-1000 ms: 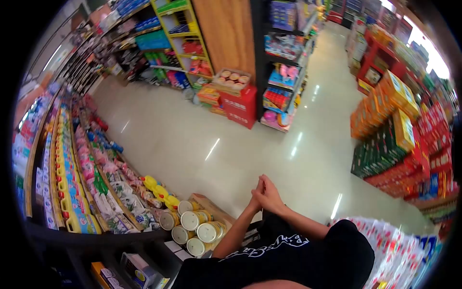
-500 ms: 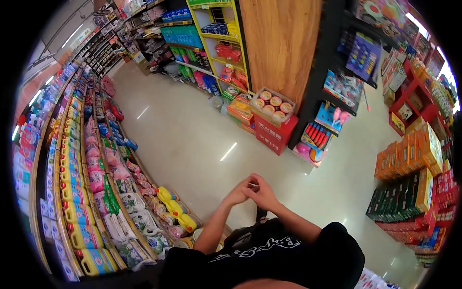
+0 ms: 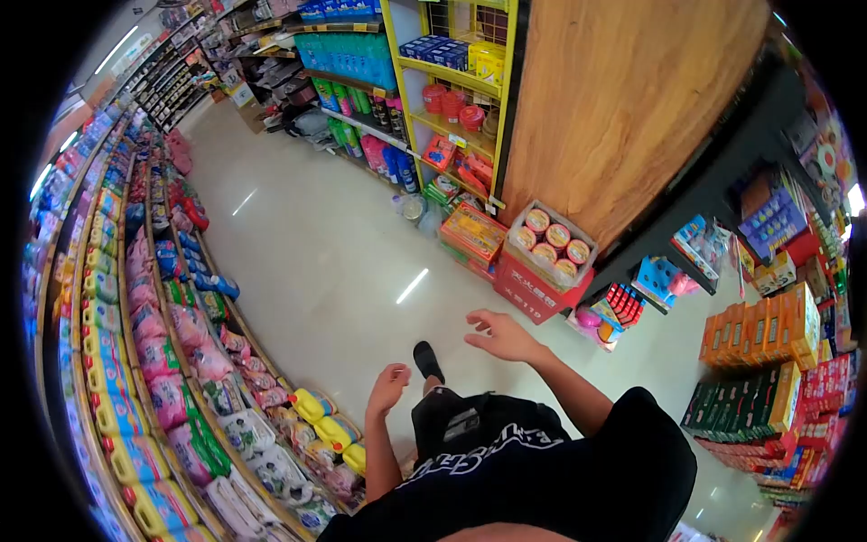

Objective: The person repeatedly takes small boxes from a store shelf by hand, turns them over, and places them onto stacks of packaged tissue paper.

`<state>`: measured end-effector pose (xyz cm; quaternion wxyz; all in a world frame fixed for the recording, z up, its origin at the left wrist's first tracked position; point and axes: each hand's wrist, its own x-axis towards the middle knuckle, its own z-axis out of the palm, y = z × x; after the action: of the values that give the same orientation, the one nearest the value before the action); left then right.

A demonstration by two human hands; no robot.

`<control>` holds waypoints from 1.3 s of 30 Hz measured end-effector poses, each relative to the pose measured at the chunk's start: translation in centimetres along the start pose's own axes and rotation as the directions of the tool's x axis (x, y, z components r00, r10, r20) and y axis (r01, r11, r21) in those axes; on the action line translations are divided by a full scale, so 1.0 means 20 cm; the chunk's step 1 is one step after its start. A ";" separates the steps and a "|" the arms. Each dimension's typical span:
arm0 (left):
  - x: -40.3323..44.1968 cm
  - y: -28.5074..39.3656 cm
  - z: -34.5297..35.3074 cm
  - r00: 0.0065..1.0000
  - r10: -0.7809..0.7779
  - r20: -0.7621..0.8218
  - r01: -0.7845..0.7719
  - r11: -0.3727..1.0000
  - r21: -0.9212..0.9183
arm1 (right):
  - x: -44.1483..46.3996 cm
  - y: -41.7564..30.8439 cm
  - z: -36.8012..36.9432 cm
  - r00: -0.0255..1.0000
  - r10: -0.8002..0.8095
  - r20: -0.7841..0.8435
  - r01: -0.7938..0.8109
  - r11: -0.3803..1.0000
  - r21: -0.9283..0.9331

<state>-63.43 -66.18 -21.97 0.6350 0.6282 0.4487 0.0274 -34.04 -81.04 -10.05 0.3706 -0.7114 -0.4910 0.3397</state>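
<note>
My left hand (image 3: 388,389) hangs in front of my body with loosely bent fingers and nothing in it. Nearest to it are yellow bottles (image 3: 312,405) on the low shelf to the left. My right hand (image 3: 502,337) is held out over the floor, empty, its fingers stretched and apart. A red box (image 3: 535,287) stands ahead of that hand, with an open carton of round, red-lidded tubs (image 3: 547,241) on top. The two hands are apart from each other and touch no goods.
Shelves with yellow jugs (image 3: 109,406) and pink packs line the left. Ahead stand a yellow rack (image 3: 459,72) and a wooden panel (image 3: 623,99). Stacked orange boxes (image 3: 768,327) and dark green boxes (image 3: 736,397) are at right. My shoe (image 3: 428,361) is on the glossy floor (image 3: 334,244).
My hands, joined before, have come apart: the left moved down and left, the right slightly right. A foot now shows ahead. The red box and wooden panel look closer.
</note>
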 end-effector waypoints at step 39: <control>3.44 3.66 0.16 0.091 0.782 0.617 -0.920 -0.170 0.352 | 3.19 -0.10 -1.91 0.398 0.258 -0.880 -0.475 0.879 0.043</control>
<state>18.33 -12.13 0.82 0.1936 0.9395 -0.1822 0.2158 15.82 -27.33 3.01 0.4021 -0.9089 -0.1003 -0.0466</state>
